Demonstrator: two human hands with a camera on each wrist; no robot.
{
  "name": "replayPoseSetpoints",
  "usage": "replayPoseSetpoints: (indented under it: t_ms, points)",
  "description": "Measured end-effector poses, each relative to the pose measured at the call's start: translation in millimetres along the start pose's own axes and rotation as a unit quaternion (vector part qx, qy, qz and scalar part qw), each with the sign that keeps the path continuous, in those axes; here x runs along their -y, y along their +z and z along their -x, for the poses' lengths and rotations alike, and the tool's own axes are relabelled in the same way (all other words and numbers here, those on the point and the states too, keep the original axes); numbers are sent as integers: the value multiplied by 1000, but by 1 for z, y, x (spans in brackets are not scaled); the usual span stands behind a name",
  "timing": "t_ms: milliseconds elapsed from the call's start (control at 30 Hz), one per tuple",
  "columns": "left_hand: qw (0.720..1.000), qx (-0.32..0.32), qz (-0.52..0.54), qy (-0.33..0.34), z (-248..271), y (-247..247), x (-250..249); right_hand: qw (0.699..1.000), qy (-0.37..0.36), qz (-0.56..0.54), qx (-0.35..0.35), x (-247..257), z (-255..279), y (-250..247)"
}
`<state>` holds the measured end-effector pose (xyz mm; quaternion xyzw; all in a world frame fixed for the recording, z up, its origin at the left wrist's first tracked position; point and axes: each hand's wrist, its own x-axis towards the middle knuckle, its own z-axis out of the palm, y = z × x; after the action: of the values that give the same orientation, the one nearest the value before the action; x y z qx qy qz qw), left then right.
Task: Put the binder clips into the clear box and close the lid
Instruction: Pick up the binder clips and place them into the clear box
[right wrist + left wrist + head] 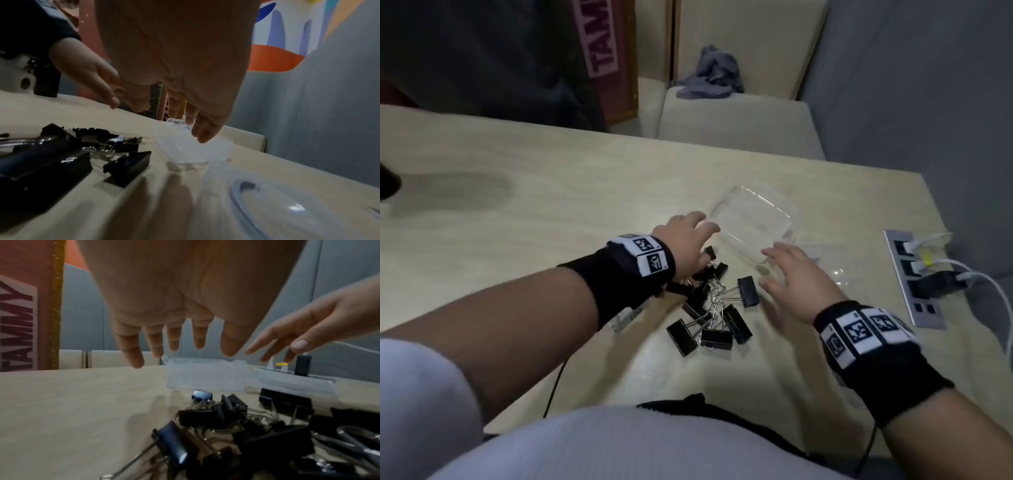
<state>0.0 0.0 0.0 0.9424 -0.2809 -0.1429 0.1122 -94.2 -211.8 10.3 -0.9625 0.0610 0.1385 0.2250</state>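
Several black binder clips [717, 308] lie in a loose pile on the table [517, 212]. Just beyond them sits the clear box [753, 219], with its lid [828, 270] swung open and lying flat to the right. My left hand [698, 233] hovers over the far left of the pile, fingers spread and holding nothing. My right hand [774, 270] hovers between box and lid, fingers straight, also holding nothing. In the left wrist view my left hand [180, 352] hangs above the clips [246, 426], short of the box [205, 374]. In the right wrist view my right hand [174, 120] reaches over the box [193, 147].
A power strip [914, 274] with plugged-in white cables is set into the table at the right edge. A thin black cable [554, 387] hangs over the near edge. A chair with a grey cloth [712, 75] stands beyond the far edge.
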Motion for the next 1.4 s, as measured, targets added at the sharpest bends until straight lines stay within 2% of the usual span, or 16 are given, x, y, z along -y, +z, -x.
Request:
replayPoseSetpoints:
  t_ms: [233,367,500,533,600,700,767,967,1167,1400]
  points:
    - [991,77,-108,28,-25,7,-1,997,6,60,56,-9,-16,25]
    - [991,51,-113,56,-21,2,-8,999,7,41,32,-13,-5,24]
    - [988,92,-100,75,-4,-4,-14,995,-71,23,-64,-7,14,24]
    - [988,94,-94,78,2,-6,-14,993,-94,27,-63,-6,17,25]
    - [988,103,-78,85,14,-5,-14,992,-119,47,-9,-2,19,30]
    - [978,149,-83,122,33,4,-17,989,-92,99,57,-1,18,42]
    - [968,157,-104,165,42,13,-22,991,-69,102,51,-3,20,50]
    - [951,104,-144,253,51,44,-35,993,-13,114,10,-8,26,53]
    - [943,107,-179,258,45,46,-45,992,85,97,-14,-24,35,52]
    - [940,111,-197,256,40,44,-42,995,93,35,-31,-28,35,58]
